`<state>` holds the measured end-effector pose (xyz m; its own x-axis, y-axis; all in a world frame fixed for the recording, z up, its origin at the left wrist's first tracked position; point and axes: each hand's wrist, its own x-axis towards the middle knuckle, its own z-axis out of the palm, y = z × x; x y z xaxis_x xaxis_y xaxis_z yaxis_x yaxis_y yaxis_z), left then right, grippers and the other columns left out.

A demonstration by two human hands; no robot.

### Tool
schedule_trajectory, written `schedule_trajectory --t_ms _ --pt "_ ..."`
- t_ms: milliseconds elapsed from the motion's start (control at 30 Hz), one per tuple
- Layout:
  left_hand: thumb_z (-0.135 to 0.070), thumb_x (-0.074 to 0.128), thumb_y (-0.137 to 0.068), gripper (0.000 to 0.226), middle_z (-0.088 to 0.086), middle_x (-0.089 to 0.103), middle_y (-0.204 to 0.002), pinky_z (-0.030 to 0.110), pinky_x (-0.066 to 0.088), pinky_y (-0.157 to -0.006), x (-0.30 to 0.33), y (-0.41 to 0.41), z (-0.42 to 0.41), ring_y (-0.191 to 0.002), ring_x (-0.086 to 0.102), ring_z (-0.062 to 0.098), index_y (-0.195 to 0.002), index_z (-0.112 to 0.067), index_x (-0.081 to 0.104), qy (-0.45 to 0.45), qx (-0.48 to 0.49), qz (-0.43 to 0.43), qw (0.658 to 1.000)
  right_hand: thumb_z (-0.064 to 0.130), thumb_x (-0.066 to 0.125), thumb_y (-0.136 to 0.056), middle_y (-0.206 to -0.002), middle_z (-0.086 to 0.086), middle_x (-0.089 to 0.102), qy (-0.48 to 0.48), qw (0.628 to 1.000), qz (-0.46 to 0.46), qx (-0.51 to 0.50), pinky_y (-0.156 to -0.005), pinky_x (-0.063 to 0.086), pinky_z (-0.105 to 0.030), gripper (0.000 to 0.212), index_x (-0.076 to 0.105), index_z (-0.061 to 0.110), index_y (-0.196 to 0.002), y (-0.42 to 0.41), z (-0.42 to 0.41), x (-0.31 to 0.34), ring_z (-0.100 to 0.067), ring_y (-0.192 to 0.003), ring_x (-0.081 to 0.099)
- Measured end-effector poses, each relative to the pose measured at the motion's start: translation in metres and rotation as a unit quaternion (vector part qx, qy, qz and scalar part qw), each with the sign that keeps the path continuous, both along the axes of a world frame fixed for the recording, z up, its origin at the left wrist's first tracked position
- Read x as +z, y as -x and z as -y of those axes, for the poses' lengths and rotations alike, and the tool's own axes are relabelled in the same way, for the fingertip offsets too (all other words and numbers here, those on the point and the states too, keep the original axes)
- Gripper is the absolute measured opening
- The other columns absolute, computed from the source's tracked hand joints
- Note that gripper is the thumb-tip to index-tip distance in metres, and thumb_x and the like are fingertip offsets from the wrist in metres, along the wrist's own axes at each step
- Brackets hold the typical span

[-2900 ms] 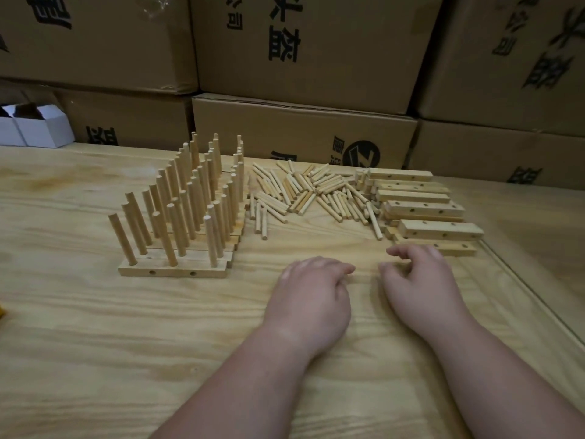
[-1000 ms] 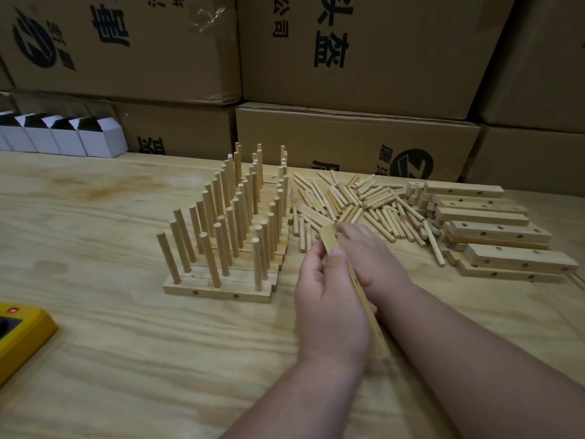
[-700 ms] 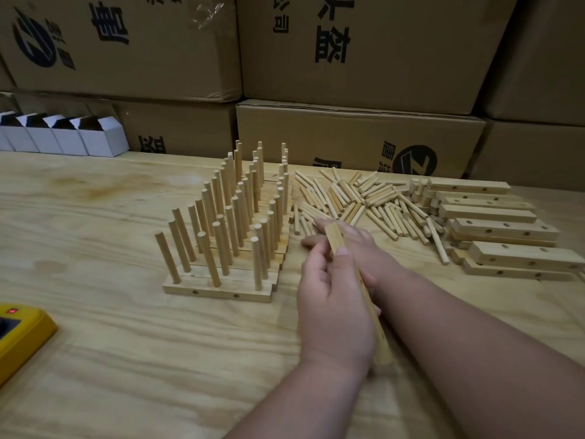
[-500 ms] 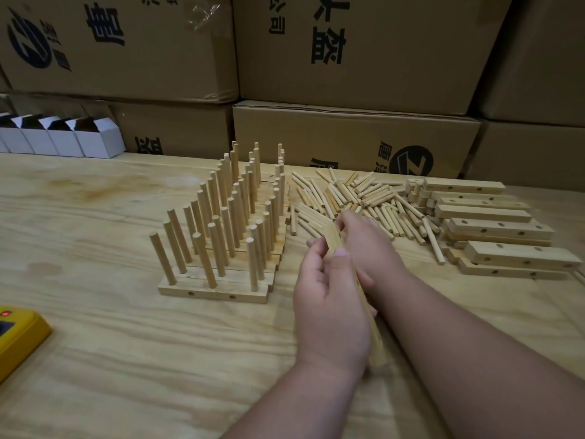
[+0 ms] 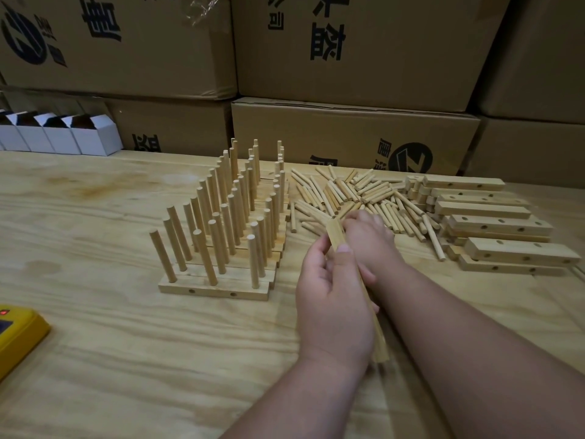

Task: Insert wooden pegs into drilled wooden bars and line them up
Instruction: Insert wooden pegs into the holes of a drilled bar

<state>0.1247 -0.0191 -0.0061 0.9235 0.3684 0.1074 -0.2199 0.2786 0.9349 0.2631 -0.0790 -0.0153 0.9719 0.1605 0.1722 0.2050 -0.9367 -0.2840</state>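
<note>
One bar in hand: the left hand [image 5: 332,299] grips a drilled wooden bar [image 5: 337,236], thumb curled over its top face, above the worktop [image 5: 95,343] near its front edge.
Bar axis: long, running from the wrist out toward the peg pile.
Peg pile [image 5: 345,191]: loose, lying just beyond the bar's far tip, toward the back edge.
Right hand [image 5: 364,236]: nearer the pile, fingers curled down at its front fringe; whether it already pinches a peg, I cannot tell.
Finished rows [image 5: 221,242]: pegged bars lined up left of the hands.
Blank bars [image 5: 493,229]: stacked toward the right edge.
Coming move, as I judge: peg to the bar's hole.
</note>
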Motion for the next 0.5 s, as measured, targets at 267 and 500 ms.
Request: schedule_trajectory --t_ms 267,500 --pt "-0.029 0.047 -0.106 0.03 -0.007 0.066 -0.064 0.032 0.055 -0.058 0.002 0.002 -0.001 -0.052 0.058 0.007 -0.105 -0.058 0.045 -0.01 0.0 -0.002 1.0 0.035 0.042 -0.095 -0.143 -0.002 0.035 0.027 1.0 -0.01 0.0 -0.11 0.023 -0.04 0.038 0.054 0.019 -0.127 0.001 0.001 -0.005 -0.023 -0.133 0.027" --pt "-0.031 0.049 -0.105 0.028 -0.007 0.067 -0.065 0.028 0.052 -0.052 0.002 0.002 -0.003 -0.052 0.06 0.008 -0.106 -0.058 0.048 0.001 0.008 0.002 1.0 0.034 0.035 -0.101 -0.121 -0.001 0.049 -0.058 0.997 0.057 -0.012 -0.102 0.033 -0.038 0.03 0.057 0.017 -0.111 0.036 0.013 -0.002 -0.023 -0.119 0.04"
